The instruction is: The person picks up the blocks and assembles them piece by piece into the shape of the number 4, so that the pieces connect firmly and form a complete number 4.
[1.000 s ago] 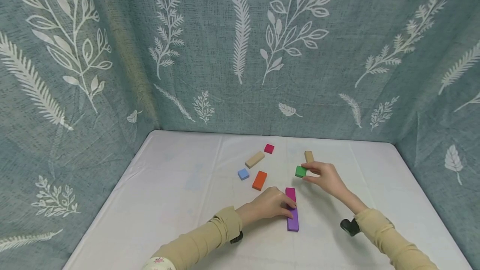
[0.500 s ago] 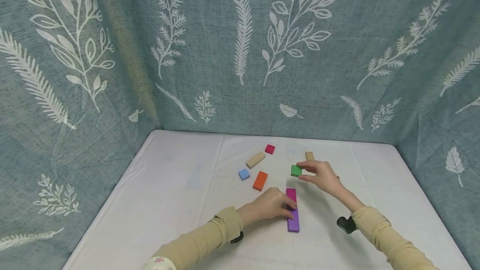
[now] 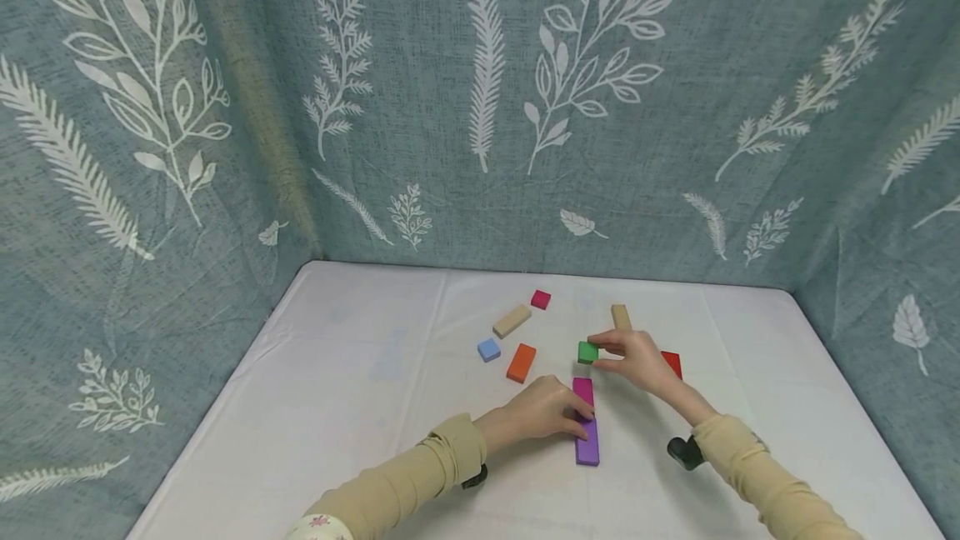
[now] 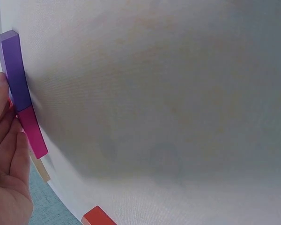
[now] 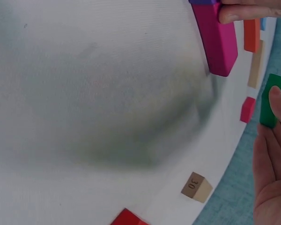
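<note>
Purple block (image 3: 588, 452) and magenta block (image 3: 582, 388) lie end to end on the white table, forming a strip. My left hand (image 3: 534, 408) touches them near their joint, thumb on the purple one; in the left wrist view the fingers lie along the strip's side. Between thumb and fingertips, my right hand (image 3: 637, 363) pinches a small green block (image 3: 586, 353). It is just beyond the magenta block's far end, apart from it. In the right wrist view the green block (image 5: 270, 101) appears raised, edge-on to the camera.
Left of the strip lie an orange block (image 3: 521, 363), a blue block (image 3: 488, 349), a long wooden block (image 3: 512, 321) and a crimson block (image 3: 540, 299). Beyond my right hand is another wooden block (image 3: 620, 316); a red block (image 3: 672, 362) is partly hidden. A leaf-patterned curtain (image 3: 450, 207) borders the table.
My right hand has carried the green block left, then nearer and toward the strip's far end. More of the red block now shows behind it. The left hand stays put.
</note>
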Motion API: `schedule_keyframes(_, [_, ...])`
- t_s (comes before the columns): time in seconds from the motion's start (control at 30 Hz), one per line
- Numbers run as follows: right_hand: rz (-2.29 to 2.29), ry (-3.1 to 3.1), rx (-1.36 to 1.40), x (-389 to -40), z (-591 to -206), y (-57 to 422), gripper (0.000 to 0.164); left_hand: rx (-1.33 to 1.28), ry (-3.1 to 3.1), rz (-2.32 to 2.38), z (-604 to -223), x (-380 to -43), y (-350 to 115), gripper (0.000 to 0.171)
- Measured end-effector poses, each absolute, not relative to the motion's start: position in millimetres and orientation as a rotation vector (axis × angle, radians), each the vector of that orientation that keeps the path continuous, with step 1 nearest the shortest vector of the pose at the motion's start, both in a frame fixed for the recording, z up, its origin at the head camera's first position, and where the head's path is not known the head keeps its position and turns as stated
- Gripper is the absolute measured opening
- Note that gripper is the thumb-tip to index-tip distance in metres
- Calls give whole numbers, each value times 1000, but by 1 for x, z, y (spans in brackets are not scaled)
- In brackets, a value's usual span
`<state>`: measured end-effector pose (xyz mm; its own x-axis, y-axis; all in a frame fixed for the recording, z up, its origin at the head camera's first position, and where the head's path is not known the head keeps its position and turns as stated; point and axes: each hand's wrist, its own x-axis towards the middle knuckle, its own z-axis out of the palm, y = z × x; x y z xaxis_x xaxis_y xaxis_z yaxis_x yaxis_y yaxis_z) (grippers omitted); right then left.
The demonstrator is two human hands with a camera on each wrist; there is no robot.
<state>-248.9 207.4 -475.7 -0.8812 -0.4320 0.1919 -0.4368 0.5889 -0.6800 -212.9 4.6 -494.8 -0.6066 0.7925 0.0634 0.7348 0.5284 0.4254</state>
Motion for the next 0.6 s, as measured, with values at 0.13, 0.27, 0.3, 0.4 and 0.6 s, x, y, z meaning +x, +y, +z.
schedule_keyframes(0.13, [1204,-2833,756,-250,-481,207,36,1339,2621,637,-495,-214,4,27])
schedule_keyframes(0.27, [1196,-2849,776,-250,-485,207,35,1344,2634,622,-496,-213,4,27])
schedule_keyframes(0.3, [1198,-2851,780,-250,-485,207,35,1341,2637,617,-496,-213,4,27])
schedule_keyframes(0.4, [1187,-2862,796,-250,-487,207,34,1333,2638,612,-495,-213,4,27])
schedule_keyframes(0.6, [1170,-2904,820,-252,-490,206,34,1328,2638,601,-495,-213,4,27])
